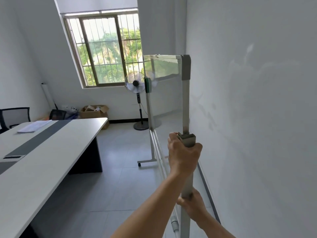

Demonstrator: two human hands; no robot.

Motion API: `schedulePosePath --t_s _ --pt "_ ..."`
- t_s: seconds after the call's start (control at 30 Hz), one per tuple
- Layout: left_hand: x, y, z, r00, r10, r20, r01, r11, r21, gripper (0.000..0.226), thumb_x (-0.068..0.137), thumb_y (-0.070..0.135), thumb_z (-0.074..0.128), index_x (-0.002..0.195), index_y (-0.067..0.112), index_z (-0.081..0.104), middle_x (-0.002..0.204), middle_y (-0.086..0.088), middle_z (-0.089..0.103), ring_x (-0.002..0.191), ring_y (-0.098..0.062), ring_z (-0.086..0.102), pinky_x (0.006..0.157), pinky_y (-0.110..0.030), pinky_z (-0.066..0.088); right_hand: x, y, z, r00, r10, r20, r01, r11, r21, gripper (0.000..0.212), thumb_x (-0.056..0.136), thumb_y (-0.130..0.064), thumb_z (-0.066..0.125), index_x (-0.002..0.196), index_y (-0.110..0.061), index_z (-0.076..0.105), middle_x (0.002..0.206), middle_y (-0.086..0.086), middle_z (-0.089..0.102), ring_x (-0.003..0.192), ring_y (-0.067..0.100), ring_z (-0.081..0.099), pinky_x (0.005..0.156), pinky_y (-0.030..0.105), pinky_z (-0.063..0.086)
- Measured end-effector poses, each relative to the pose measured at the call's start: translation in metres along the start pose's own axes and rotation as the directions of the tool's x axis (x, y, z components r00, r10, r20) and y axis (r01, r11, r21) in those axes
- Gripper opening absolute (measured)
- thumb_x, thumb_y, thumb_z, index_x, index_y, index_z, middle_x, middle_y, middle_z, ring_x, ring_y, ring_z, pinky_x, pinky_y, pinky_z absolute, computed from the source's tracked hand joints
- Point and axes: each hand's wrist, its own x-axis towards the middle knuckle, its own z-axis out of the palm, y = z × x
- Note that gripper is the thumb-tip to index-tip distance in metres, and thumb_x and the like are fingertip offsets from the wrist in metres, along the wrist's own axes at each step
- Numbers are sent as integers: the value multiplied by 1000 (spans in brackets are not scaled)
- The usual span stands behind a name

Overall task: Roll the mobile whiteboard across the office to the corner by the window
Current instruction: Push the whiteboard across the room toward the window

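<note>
The mobile whiteboard (165, 98) stands edge-on along the right wall (257, 100), its glossy face reflecting the window (106, 48). A green eraser (148, 85) is stuck at its far edge. One wheeled foot (146, 161) rests on the tiled floor. My left hand (182, 156) is closed around the top of the near grey post (186, 107). My right hand (194, 202) grips the same post lower down. The window corner lies ahead, past the board's far end.
A long white and grey table (51, 146) fills the left side, with papers (35, 126) on it. A standing fan (135, 83) is in the corner under the window. A cardboard box (94, 112) and a black chair (15, 117) sit farther left. A tiled aisle (123, 177) runs between table and board.
</note>
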Motion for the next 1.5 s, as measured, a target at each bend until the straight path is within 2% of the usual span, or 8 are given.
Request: schedulePosePath --t_s 0.13,0.37,0.53,0.73,0.9,1.17,1.37,1.5 --pt "71 -14 16 1000 14 -6 -14 1000 1 46 52 42 60 93 34 39 102 -13 61 87 -37 67 69 -56 60 80 -8 -3 1000 13 25 -12 1000 -21 41 55 -29 69 93 -17 62 81 17 69 67 23 58 59 33 47" --pt "190 -32 51 998 41 -49 -39 998 41 45 53 44 59 92 35 37 99 -10 63 85 -32 68 70 -53 60 211 -23 -10 998 -6 64 8 999 -35 43 55 -30 72 96 -20 63 86 12 72 86 33 68 76 47 58" --pt "278 -40 79 993 43 -112 -37 998 58 45 54 44 60 92 34 37 100 -8 62 84 -32 69 72 -54 59 301 -44 -22 995 -38 97 42 999 -30 27 61 -22 70 86 -18 59 72 7 61 65 22 55 60 36 48" --pt "376 -51 111 987 38 -156 -25 996 82 40 57 43 62 89 38 38 100 -10 62 82 -31 69 70 -53 60 407 -71 -39 985 -51 167 62 996 -59 32 66 -21 71 95 -18 59 71 4 58 66 18 52 61 32 48" --pt "451 -61 141 983 48 -176 -31 995 98 38 61 48 61 89 40 37 101 -8 62 82 -27 69 71 -49 61 491 -85 -53 978 -51 200 65 996 -64 34 66 -21 72 98 -19 61 83 15 67 71 21 58 63 35 53" --pt "582 -78 188 971 97 -217 -58 982 181 47 65 57 60 99 31 40 101 -1 60 83 -24 69 73 -48 60 632 -105 -78 961 -47 271 61 997 -43 34 64 -19 71 97 -15 62 79 11 61 74 22 59 69 36 58" --pt "678 -87 219 975 112 -191 -65 970 236 47 71 57 64 99 29 39 100 1 56 92 -23 62 79 -47 58 732 -131 -97 952 -5 305 23 998 -54 21 64 -8 66 83 -4 57 74 9 50 68 19 46 60 31 43" --pt "740 -92 213 998 62 -3 -60 978 200 58 61 61 75 98 30 44 103 -1 63 93 -21 65 82 -43 59 799 -147 -108 938 4 348 13 999 -46 25 72 -1 64 70 -13 42 65 2 38 61 16 36 59 29 32"
